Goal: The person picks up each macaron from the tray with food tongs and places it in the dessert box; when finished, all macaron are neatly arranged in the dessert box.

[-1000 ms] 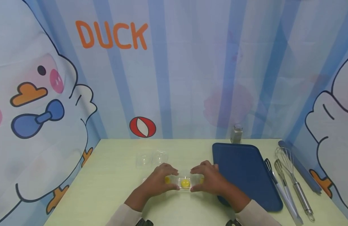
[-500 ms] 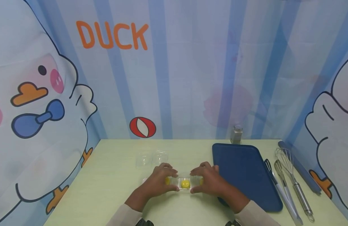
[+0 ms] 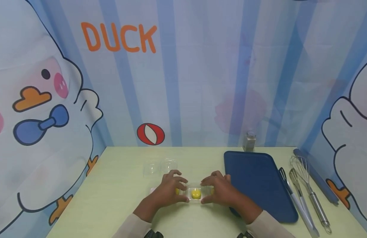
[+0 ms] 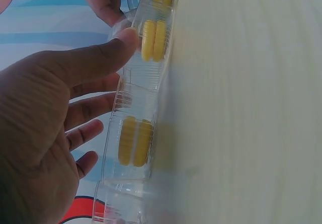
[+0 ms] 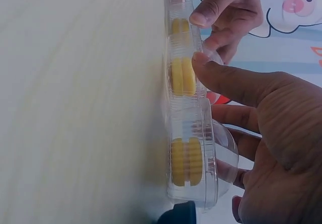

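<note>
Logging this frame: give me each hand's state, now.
Left hand: grips the clear macaron box, thumb on its lid.
Right hand: grips the same box's other end.

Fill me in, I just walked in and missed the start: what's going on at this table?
A person has both hands on a clear plastic tray of yellow macarons lying on the pale green table. The left hand and the right hand grip it from either end, thumbs pressing on its clear lid. To the right lie a blue tray, a whisk and other utensils, untouched; a small jar stands at the back.
</note>
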Demonstrator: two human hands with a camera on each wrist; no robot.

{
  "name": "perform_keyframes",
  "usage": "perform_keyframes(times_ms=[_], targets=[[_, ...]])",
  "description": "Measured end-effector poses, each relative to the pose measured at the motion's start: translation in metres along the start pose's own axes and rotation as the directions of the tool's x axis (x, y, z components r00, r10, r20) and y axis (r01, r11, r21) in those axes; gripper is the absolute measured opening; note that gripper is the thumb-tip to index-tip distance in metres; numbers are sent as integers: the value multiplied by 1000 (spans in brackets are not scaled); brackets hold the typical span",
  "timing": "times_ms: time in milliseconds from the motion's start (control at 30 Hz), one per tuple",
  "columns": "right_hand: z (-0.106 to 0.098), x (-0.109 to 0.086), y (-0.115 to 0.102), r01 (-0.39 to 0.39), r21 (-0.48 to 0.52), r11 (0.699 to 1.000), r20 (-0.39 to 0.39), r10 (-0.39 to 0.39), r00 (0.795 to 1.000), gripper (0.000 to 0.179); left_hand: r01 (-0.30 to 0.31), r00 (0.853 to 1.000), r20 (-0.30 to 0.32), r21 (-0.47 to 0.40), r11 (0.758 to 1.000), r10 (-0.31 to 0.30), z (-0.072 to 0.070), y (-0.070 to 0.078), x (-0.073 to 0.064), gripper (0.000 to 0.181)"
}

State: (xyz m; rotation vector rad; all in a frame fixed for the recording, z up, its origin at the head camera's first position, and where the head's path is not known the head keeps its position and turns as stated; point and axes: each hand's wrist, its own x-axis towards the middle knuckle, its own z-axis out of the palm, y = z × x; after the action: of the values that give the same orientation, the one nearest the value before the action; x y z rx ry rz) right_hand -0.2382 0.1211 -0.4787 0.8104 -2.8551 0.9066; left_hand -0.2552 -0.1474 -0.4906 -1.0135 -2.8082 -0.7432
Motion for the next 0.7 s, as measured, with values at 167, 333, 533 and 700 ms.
perform_keyframes(times_ms=[167, 333, 533, 700], targets=[[-1, 1, 2, 10, 12, 1000, -6, -10, 1000, 58, 30, 999, 14, -12, 999, -30, -3, -4, -1, 48], [-5, 6, 3, 20, 47, 999, -5, -20, 1000, 55, 99, 995, -22, -82, 992, -101, -14, -16, -4, 53], [-8, 19, -4, -12, 91, 996, -13, 13, 1000, 50, 205, 969, -114, -107, 973, -217, -26, -40, -7, 54], [-6, 33, -17, -124, 186, 975, 5, 126, 992, 51, 259, 951, -143, -109, 960, -273, -38, -57, -7, 58]])
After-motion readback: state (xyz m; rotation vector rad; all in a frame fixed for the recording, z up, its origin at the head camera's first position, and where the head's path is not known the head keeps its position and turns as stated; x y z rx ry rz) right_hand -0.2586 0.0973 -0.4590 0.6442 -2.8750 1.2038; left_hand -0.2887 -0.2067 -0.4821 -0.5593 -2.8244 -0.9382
